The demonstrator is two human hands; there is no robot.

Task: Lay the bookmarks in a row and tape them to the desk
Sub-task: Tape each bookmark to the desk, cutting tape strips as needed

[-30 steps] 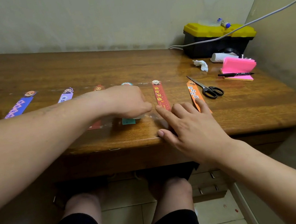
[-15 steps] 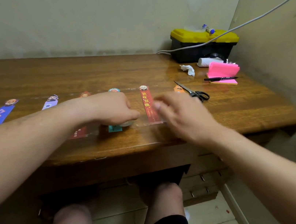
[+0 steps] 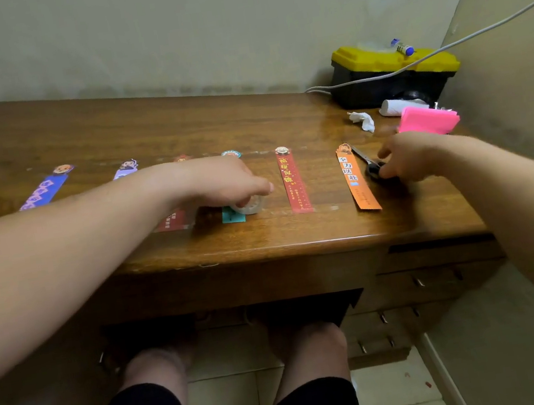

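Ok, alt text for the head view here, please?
A person's left hand holds a clear tape roll on a wooden desk amid a row of six bookmarks, while the right hand grips black scissors beside the orange bookmark at the row's right end.

The left grip (image 3: pixel 221 185) holds the tape roll (image 3: pixel 249 207) on the desk (image 3: pixel 143 127); the right grip (image 3: pixel 414 156) pinches the scissors (image 3: pixel 372 168).
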